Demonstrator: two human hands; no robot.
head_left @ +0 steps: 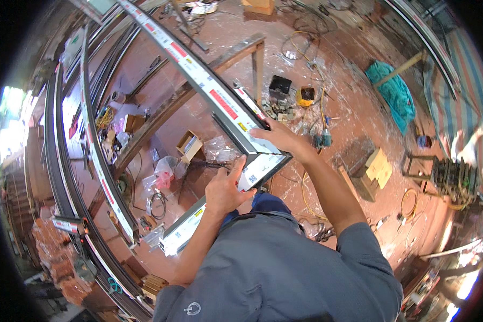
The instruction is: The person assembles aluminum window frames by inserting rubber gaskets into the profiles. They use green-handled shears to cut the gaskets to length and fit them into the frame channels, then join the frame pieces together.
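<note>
A long metal frame profile point(201, 80), covered in white film with red and yellow labels, slants down from the far left towards me. Its near end meets a short profile point(260, 170) of the same kind at a corner close to my body. My right hand point(279, 137) is wrapped over the long profile beside that corner, thumb on its top face. Around the short profile, just left of the corner, my left hand point(226, 189) is closed, fingers pointing up its inner edge. The short profile continues beneath my left forearm to an end at lower left.
A wooden trestle point(161, 121) stands under the long profile. More long profiles point(99, 145) lie on the left. On the floor are an open carton point(189, 145), black and yellow containers point(279, 87), a cordless drill point(323, 139), cables and a yellow box point(378, 167).
</note>
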